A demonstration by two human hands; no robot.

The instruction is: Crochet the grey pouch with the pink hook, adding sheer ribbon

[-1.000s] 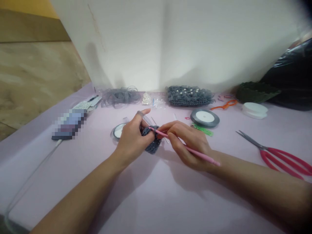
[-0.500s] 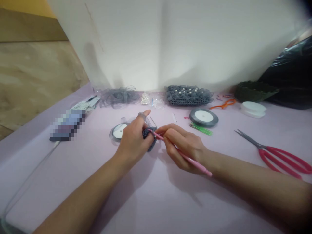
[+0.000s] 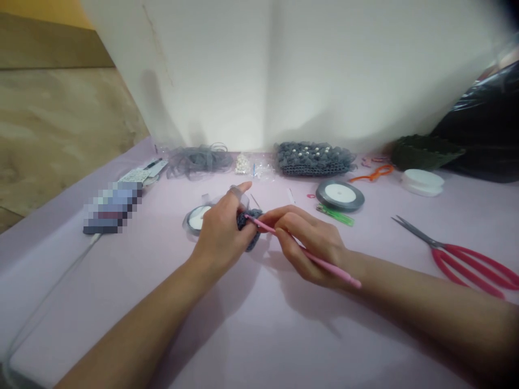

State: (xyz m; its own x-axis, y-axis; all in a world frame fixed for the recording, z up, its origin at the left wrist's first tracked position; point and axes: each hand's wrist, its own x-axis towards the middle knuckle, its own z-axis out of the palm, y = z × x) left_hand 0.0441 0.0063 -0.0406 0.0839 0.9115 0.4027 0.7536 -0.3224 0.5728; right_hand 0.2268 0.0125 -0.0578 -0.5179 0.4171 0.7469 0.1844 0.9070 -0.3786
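Observation:
My left hand (image 3: 221, 229) is closed on a small dark grey crochet piece (image 3: 253, 243), with its index finger stretched up and grey ribbon looped over it. In my right hand (image 3: 310, 243) is a pink crochet hook (image 3: 324, 263), held like a pen. The hook's tip lies at the top of the crochet piece, beside my left thumb. Behind my left hand rests a spool of grey sheer ribbon (image 3: 197, 219), partly hidden. A thin needle-like piece (image 3: 254, 200) sticks up just behind the crochet piece.
Red-handled scissors (image 3: 454, 254) lie at right. Further back are a grey ribbon spool (image 3: 340, 194), a green clip-like item (image 3: 335, 214), a beaded grey crochet pouch (image 3: 314, 159), pearl beads (image 3: 242, 163), loose ribbon (image 3: 198, 159) and white spools (image 3: 422, 182). A phone (image 3: 113, 208) with a cable lies left.
My right hand and the crochet hook have shifted slightly, with the hook's handle end moving right and a little up. My left hand stays nearly still on the crochet piece.

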